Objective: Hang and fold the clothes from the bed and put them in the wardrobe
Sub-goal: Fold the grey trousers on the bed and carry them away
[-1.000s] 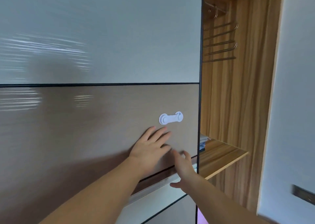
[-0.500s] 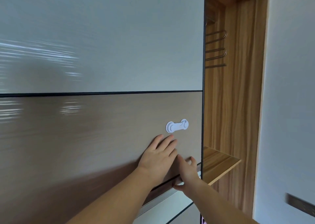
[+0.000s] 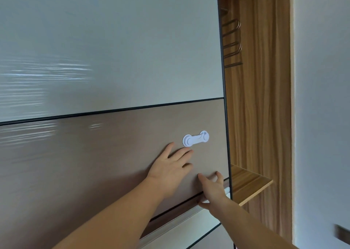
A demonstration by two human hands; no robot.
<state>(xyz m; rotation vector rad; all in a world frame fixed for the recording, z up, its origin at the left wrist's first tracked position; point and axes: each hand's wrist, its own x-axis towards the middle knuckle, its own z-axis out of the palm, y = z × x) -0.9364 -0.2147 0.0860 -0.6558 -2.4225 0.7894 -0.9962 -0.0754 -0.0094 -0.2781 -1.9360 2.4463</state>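
Observation:
A sliding wardrobe door (image 3: 113, 154) fills most of the view, grey above and brown below. My left hand (image 3: 170, 171) lies flat on the brown panel with straight fingers, just under a white plastic latch (image 3: 195, 138). My right hand (image 3: 213, 191) presses the same panel lower down, near the door's right edge, fingers spread. To the right of the door a narrow gap shows the wooden wardrobe interior (image 3: 253, 97). No clothes are in view.
Inside the gap, metal hangers (image 3: 232, 42) hang near the top and a wooden shelf (image 3: 248, 184) juts out lower down. A pale wall (image 3: 322, 116) stands at the right, with a dark fitting (image 3: 341, 233) low on it.
The door has slid to the right under both hands, so the open gap into the wardrobe is narrower. Both hands moved right with it.

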